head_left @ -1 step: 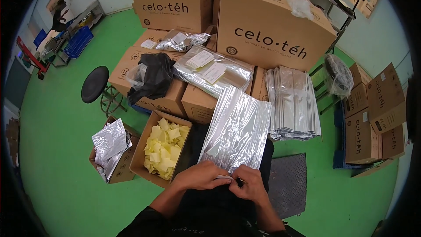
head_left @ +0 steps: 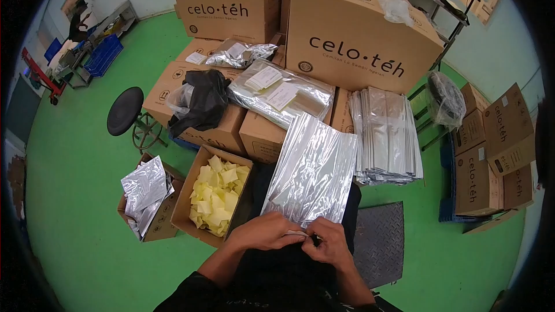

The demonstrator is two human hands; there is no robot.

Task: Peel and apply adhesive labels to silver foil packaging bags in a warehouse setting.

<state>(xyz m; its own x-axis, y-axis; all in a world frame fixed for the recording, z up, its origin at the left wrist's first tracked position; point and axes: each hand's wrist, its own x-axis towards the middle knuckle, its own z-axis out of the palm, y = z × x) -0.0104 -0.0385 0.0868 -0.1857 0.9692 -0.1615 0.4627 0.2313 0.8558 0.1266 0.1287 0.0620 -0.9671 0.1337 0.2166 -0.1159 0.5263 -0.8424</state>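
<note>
On a green workshop floor, a person's left hand [head_left: 265,232] and right hand [head_left: 330,241] meet at the near edge of a stack of silver foil pouches [head_left: 315,170] on the lap.
Fingers of both hands pinch one pouch's bottom edge; a box of yellow slips [head_left: 218,195] sits just left.

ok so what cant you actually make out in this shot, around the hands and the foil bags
- Head view: what the fingers pinch; the left hand and right hand cover the near edge of the silver foil bag stack.
- What the stack rests on: hidden under it and the dark lap.
- Inside the open box of yellow slips: only the top layer shows.
- Far workbench: too small and bent by the fisheye rim.
</note>
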